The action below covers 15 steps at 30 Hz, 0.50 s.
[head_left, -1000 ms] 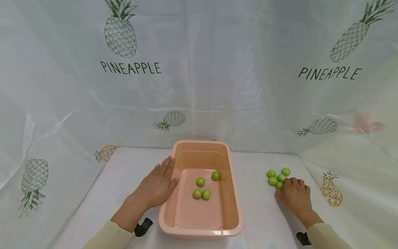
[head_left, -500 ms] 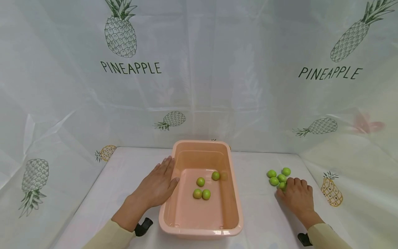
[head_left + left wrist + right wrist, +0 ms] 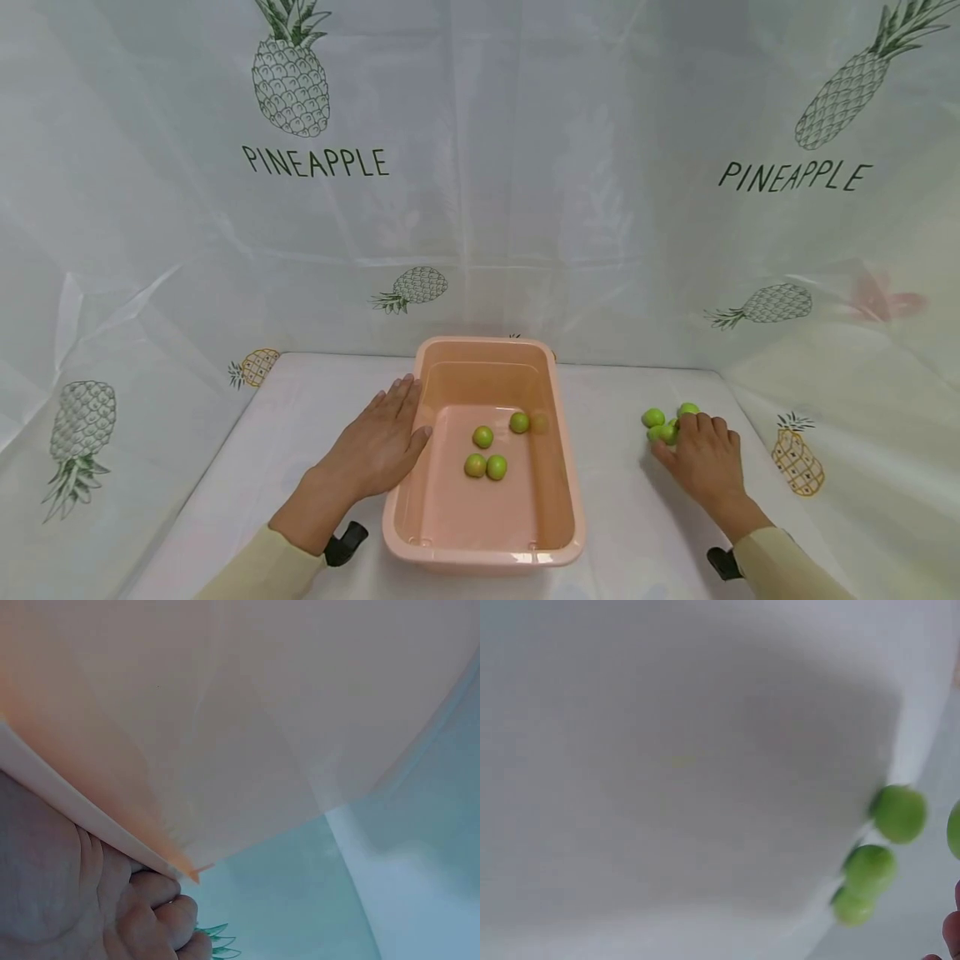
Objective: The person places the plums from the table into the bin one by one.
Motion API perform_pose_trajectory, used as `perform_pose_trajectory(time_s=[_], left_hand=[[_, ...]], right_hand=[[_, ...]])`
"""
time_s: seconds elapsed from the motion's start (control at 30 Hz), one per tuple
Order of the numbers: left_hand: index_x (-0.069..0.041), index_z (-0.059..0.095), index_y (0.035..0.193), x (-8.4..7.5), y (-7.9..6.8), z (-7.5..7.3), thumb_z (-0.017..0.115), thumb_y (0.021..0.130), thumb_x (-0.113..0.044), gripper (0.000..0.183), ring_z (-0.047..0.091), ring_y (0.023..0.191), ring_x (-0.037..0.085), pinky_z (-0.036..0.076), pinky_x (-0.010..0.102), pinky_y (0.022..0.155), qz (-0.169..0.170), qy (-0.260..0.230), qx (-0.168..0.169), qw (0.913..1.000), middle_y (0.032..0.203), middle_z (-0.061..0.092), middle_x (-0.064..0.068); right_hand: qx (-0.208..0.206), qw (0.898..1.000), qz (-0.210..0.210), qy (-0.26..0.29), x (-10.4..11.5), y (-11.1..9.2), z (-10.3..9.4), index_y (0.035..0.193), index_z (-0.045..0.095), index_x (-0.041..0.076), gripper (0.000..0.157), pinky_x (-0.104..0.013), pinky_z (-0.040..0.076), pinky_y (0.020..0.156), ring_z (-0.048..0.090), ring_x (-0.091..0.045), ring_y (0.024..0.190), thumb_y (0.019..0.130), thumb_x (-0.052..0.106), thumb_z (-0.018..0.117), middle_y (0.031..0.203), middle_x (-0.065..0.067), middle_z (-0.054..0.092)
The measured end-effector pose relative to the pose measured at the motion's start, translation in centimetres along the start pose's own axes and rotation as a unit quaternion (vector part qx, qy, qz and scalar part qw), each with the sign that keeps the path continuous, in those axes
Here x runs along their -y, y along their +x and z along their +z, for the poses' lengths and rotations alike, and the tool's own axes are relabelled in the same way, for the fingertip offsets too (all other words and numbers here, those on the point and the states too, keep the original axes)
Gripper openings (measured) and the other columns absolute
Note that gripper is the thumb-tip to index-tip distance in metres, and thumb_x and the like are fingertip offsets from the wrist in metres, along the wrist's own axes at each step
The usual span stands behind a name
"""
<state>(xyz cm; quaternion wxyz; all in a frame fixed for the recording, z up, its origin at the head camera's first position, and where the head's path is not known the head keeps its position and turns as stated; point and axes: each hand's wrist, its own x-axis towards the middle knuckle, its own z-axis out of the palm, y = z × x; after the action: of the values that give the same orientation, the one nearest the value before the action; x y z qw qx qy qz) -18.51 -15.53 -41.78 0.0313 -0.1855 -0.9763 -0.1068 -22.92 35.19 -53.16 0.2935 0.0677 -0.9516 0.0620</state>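
A pink plastic tub [image 3: 480, 525] stands on the table in the head view, with several small round green fruits [image 3: 483, 437] on its floor. My left hand [image 3: 378, 442] lies along the tub's left rim, fingers extended; the left wrist view shows the palm against the pink wall [image 3: 225, 712]. To the right, my right hand [image 3: 707, 458] bends over a cluster of the same fruits [image 3: 654, 417]. Its thumb and fingertips pinch one green fruit [image 3: 669, 434]. In the right wrist view that fruit [image 3: 954, 831] is cut off by the edge, beside the fingertips [image 3: 952, 930].
White cloth covers the table [image 3: 615, 500]. Behind and at the sides hangs a pale sheet [image 3: 525, 208] printed with pineapples. Other loose green fruits [image 3: 870, 870] lie close together on the table, partly hidden by my right hand in the head view.
My right hand has shifted slightly up and to the left, with the fruit at its fingertips now overlapping the cluster. The left hand and the tub stay put.
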Motion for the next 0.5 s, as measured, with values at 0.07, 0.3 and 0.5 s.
perform_pose_trajectory(time_s=[0.07, 0.3, 0.5], left_hand=[[0.010, 0.027, 0.162, 0.0, 0.0, 0.0, 0.047, 0.111, -0.037, 0.072, 0.028, 0.159, 0.041, 0.028, 0.055, 0.129, 0.000, -0.001, -0.001, 1.0000, 0.170, 0.028, 0.028], [0.011, 0.027, 0.162, -0.1, 0.0, 0.0, 0.047, 0.111, -0.037, 0.072, 0.028, 0.159, 0.041, 0.028, 0.056, 0.129, -0.001, -0.003, -0.004, 1.0000, 0.170, 0.027, 0.028], [0.010, 0.026, 0.162, -0.1, 0.0, 0.0, 0.046, 0.111, -0.037, 0.073, 0.027, 0.159, 0.041, 0.028, 0.055, 0.129, -0.004, -0.003, 0.000, 1.0000, 0.171, 0.026, 0.027]], right_hand=[[-0.021, 1.000, -0.015, 0.009, 0.7, 0.5, -0.3, 0.086, 0.054, 0.002, 0.038, -0.048, 0.037, 0.060, 0.047, -0.037, 0.074, 0.076, 0.031, 0.077, 0.076, -0.012, 0.052], [-0.031, 0.998, -0.039, 0.033, 3.2, 2.0, -1.4, 0.084, 0.054, 0.005, 0.031, -0.048, 0.038, 0.062, 0.049, -0.036, 0.074, 0.075, 0.027, 0.075, 0.075, -0.009, 0.052], [-0.046, 0.996, -0.075, 0.030, 5.3, 3.2, -2.0, 0.085, 0.056, 0.003, 0.035, -0.051, 0.042, 0.064, 0.052, -0.038, 0.076, 0.076, 0.030, 0.076, 0.074, -0.010, 0.053]])
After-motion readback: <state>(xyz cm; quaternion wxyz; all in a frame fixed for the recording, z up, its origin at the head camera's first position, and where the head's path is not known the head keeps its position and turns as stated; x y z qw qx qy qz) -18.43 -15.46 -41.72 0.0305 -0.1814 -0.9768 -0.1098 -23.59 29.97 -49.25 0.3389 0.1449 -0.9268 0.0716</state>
